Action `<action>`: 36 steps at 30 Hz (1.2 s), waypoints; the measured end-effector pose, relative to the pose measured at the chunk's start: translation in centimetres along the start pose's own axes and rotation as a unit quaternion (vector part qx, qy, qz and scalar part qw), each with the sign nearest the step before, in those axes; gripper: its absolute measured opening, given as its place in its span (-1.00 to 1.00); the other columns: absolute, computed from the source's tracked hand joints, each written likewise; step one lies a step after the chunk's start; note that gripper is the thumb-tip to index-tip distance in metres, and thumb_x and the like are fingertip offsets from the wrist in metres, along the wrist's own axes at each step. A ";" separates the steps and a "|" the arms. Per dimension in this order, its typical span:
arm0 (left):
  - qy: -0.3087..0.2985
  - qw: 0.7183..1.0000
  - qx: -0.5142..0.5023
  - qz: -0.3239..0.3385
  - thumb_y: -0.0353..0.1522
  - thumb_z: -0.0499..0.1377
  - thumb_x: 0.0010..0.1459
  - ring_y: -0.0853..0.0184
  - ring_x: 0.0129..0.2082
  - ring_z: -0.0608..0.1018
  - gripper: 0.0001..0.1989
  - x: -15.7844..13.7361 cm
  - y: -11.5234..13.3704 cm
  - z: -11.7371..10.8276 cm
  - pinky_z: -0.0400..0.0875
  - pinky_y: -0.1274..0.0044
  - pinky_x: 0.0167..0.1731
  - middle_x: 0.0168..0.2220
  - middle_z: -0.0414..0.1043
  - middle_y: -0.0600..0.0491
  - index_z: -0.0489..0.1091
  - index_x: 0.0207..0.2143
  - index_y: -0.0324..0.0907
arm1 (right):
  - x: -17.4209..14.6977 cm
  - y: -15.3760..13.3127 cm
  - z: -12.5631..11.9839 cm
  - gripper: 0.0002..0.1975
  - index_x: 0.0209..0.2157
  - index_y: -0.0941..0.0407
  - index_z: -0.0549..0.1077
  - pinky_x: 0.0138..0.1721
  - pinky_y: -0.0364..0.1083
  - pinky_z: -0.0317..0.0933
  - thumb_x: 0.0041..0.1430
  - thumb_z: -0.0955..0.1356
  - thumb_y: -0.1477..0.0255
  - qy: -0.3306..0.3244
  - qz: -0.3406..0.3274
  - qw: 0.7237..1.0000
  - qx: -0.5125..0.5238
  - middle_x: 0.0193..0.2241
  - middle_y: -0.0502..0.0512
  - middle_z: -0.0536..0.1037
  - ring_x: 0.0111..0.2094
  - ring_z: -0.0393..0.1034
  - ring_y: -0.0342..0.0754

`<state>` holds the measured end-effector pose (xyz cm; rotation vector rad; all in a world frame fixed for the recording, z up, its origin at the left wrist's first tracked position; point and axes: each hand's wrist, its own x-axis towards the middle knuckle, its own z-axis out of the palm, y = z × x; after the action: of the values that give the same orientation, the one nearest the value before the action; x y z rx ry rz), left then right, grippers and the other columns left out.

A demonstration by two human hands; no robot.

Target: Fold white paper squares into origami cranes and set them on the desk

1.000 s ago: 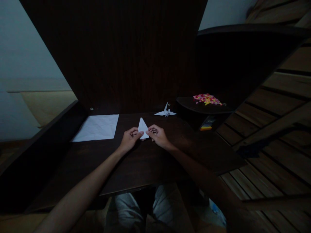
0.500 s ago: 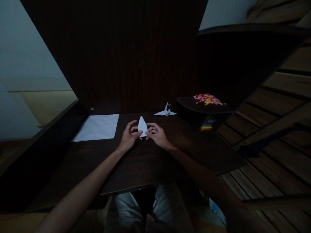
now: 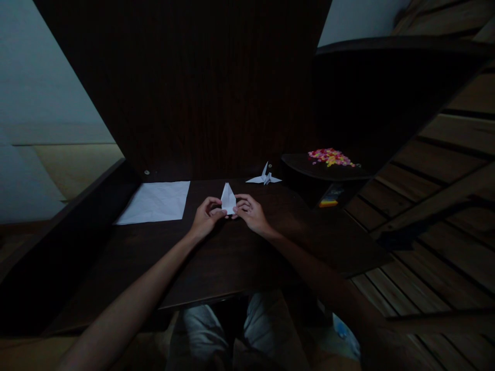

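Observation:
Between my two hands a white folded paper (image 3: 228,198) stands upright, its pointed tip up and split into narrow points. My left hand (image 3: 206,215) pinches its lower left edge, with the thumb in front and the fingers behind. On the other side my right hand (image 3: 251,212) grips the lower right edge the same way, thumb at the front. Part of the fingers of both hands is hidden behind the paper. Just beyond my right hand a finished white paper crane (image 3: 265,177) rests on the desk with its wings spread.
A white paper sheet (image 3: 154,202) lies flat on the dark wooden desk (image 3: 235,263), left of my hands. At the right, a low corner shelf (image 3: 297,164) carries a heap of small pink, red and yellow pieces (image 3: 331,157). A raised side panel (image 3: 69,221) borders the desk's left.
The folded paper has shifted slightly right and its front now looks wider and flatter. Both hands have stayed on its lower edges with small finger movements.

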<state>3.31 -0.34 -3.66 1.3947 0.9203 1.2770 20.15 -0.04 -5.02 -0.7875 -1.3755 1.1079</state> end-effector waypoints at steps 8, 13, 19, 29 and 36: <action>-0.011 1.000 0.013 0.005 -0.31 0.28 -0.14 0.32 -0.47 0.55 -0.73 0.1 -0.2 -0.2 0.44 0.46 -0.36 -0.41 0.48 0.10 0.33 -0.35 -0.18 | 0.1 0.4 -0.2 -0.66 -0.36 0.13 0.44 -0.40 -0.09 0.43 -0.09 0.45 0.18 -0.020 0.007 1.000 -0.008 -0.39 0.01 0.43 -0.48 0.42 -0.15; -0.011 0.999 0.031 0.012 -0.28 0.28 -0.14 0.24 -0.39 0.56 -0.79 0.0 0.2 -0.1 0.44 0.40 -0.29 -0.45 0.52 0.05 0.44 -0.42 -0.19 | 0.0 0.0 -0.4 -0.75 -0.38 0.10 0.53 -0.36 -0.08 0.39 -0.02 0.42 0.21 -0.034 -0.031 0.999 -0.026 -0.34 0.05 0.40 -0.40 0.41 -0.12; 0.012 1.000 0.000 0.014 -0.31 0.21 -0.09 0.22 -0.26 0.54 -0.87 0.1 0.0 -0.4 0.42 0.42 -0.24 -0.33 0.54 0.01 0.51 -0.49 -0.19 | 0.1 -0.7 -0.7 -0.82 -0.43 0.08 0.57 -0.28 -0.08 0.29 0.09 0.35 0.32 -0.028 -0.046 0.995 -0.082 -0.37 0.06 0.44 -0.35 0.35 -0.10; 0.014 0.999 0.026 0.031 -0.27 0.34 -0.13 0.38 -0.46 0.50 -0.70 -0.1 -0.3 0.0 0.41 0.53 -0.39 -0.46 0.46 0.09 0.43 -0.32 -0.21 | -0.2 -0.5 0.1 -0.78 -0.35 0.10 0.48 -0.24 -0.09 0.31 -0.01 0.42 0.26 -0.002 -0.037 0.997 -0.062 -0.37 0.03 0.45 -0.32 0.38 -0.11; 0.015 0.999 -0.007 0.032 -0.30 0.37 -0.17 0.42 -0.50 0.49 -0.68 0.0 -0.5 0.2 0.41 0.58 -0.45 -0.50 0.41 0.12 0.39 -0.35 -0.22 | -0.1 -0.4 0.1 -0.65 -0.41 0.08 0.26 -0.36 -0.15 0.28 -0.13 0.48 0.27 0.035 -0.039 0.998 -0.044 -0.47 -0.06 0.38 -0.41 0.34 -0.16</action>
<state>3.51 -0.26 -4.11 1.4074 0.8912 1.3529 20.18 -0.31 -4.64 -0.8204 -1.3920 0.9569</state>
